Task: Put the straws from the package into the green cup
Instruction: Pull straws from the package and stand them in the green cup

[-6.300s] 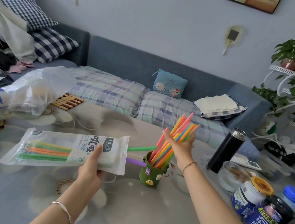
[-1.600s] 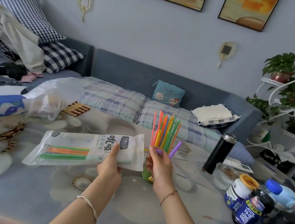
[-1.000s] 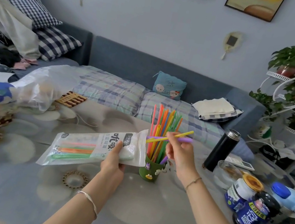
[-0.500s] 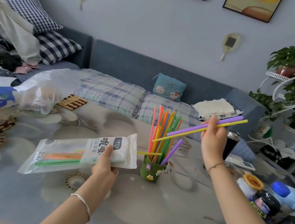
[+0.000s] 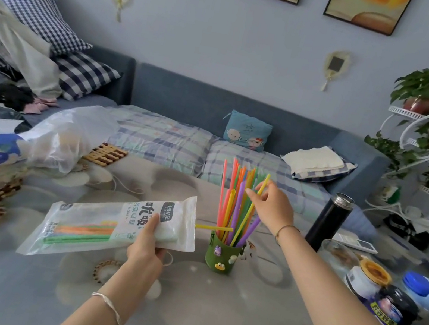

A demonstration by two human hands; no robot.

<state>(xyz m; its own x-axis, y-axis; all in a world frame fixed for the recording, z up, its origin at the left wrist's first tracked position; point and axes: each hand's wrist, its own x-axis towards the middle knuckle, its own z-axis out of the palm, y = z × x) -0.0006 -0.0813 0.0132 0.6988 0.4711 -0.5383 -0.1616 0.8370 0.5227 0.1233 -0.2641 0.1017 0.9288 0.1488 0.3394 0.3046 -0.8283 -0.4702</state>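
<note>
Grey floral table (image 5: 208,319) carries the green cup (image 5: 224,257), upright, with coloured straws (image 5: 232,202) standing in it. Right hand (image 5: 272,207) pinches a yellow straw (image 5: 253,206) resting in the cup. Left hand (image 5: 148,245) grips the package (image 5: 110,224), raised beside the cup, straws remaining inside.

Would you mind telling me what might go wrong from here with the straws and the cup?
1. The green cup is small and crammed with tall straws leaning right; the right hand, pushing the yellow straw in, might tip it.
2. One loose yellow straw juts sideways from the package mouth and could slip out onto the table.
3. The left hand holds the package level, so remaining straws may slide out.
</note>
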